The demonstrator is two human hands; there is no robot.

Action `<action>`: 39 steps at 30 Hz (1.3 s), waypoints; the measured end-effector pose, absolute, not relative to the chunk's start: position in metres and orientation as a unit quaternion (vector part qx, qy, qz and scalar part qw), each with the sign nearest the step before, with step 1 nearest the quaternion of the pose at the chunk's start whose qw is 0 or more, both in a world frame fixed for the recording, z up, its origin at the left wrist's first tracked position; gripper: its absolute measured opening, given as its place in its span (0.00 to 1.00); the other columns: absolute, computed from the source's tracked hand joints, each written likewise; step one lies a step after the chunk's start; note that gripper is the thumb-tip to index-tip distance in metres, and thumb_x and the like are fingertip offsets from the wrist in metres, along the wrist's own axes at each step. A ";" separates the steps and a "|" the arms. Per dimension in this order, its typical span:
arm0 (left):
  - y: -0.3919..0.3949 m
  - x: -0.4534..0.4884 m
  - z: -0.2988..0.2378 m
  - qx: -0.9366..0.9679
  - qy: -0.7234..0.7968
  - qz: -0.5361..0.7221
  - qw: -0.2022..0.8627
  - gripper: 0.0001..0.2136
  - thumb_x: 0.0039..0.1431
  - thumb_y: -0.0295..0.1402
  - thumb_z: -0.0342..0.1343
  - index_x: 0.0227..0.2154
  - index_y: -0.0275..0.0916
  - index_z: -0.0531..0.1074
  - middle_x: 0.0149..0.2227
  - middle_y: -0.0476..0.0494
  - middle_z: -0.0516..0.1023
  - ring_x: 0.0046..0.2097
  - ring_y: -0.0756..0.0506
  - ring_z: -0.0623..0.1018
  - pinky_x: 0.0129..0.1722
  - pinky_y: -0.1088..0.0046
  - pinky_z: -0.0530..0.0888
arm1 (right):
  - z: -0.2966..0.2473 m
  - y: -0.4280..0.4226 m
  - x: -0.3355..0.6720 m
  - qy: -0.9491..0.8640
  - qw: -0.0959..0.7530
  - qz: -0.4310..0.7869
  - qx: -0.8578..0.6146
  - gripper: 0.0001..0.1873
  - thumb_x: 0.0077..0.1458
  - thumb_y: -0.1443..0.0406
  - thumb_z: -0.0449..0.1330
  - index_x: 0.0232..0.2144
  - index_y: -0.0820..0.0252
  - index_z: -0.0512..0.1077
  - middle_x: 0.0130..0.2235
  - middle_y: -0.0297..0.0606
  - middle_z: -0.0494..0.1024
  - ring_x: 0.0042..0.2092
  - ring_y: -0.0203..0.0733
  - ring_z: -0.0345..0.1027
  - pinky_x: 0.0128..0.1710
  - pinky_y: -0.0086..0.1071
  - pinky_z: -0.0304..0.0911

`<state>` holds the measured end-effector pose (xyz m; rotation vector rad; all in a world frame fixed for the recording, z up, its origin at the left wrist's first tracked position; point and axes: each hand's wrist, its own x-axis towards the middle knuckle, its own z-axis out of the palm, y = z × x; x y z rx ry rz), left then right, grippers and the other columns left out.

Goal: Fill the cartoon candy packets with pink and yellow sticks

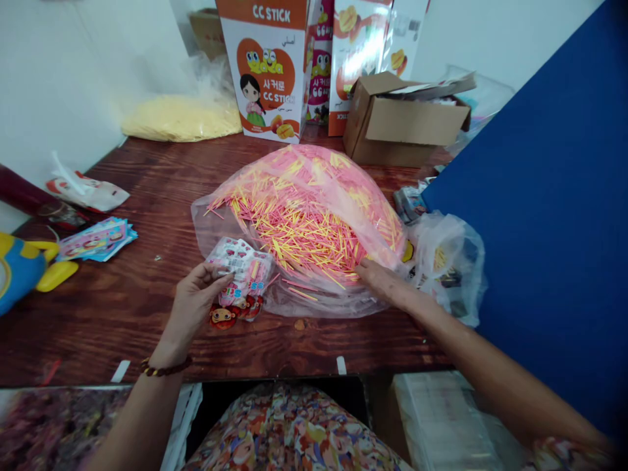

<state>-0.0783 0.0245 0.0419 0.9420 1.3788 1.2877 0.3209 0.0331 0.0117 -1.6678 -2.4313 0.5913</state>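
My left hand [202, 288] pinches a small bunch of printed plastic pouches [245, 271], some with a cartoon monkey face at the lower end. The pouches lie against the front left of a large clear plastic bag [235, 169]. Through its wide opening shows a heap of thin pink and yellow sticks [307, 232]. At the heap's right front edge, my right hand [377, 278] reaches in among the sticks. Its fingertips are hidden there, so I cannot see whether they hold any. A few loose sticks rest on the plastic in front.
Printed cartons [267, 72] and an open cardboard box [415, 121] stand at the back. A bag of pale yellow sticks [181, 118] lies back left. Flat packets [98, 239] and a blue-yellow toy [22, 271] are at left. A blue panel [549, 216] bounds the right, beside a small plastic bag [449, 261].
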 end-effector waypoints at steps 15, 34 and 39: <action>0.017 -0.077 0.029 0.397 0.539 0.536 0.515 0.16 0.39 0.35 0.71 0.29 0.37 0.73 0.28 0.51 0.76 0.30 0.51 0.75 0.31 0.77 0.72 | 0.003 0.030 0.227 -0.458 0.493 0.554 -0.490 0.16 0.53 0.51 0.61 0.35 0.55 0.66 0.28 0.30 0.72 0.29 0.38 0.69 0.40 0.37 0.67; 0.005 -0.071 0.039 0.395 0.537 0.522 0.532 0.14 0.43 0.38 0.70 0.28 0.38 0.72 0.26 0.51 0.75 0.27 0.51 0.74 0.28 0.76 0.72 | -0.042 -0.005 0.180 -0.596 0.393 0.434 -0.549 0.09 0.61 0.58 0.53 0.37 0.53 0.70 0.39 0.37 0.77 0.43 0.45 0.70 0.48 0.38 0.63; 0.000 -0.066 0.036 0.386 0.525 0.502 0.569 0.15 0.43 0.39 0.70 0.30 0.38 0.72 0.27 0.50 0.78 0.27 0.50 0.76 0.28 0.75 0.73 | -0.045 -0.007 0.179 -0.552 0.437 0.460 -0.541 0.09 0.61 0.58 0.52 0.37 0.54 0.69 0.39 0.37 0.78 0.43 0.44 0.70 0.48 0.38 0.64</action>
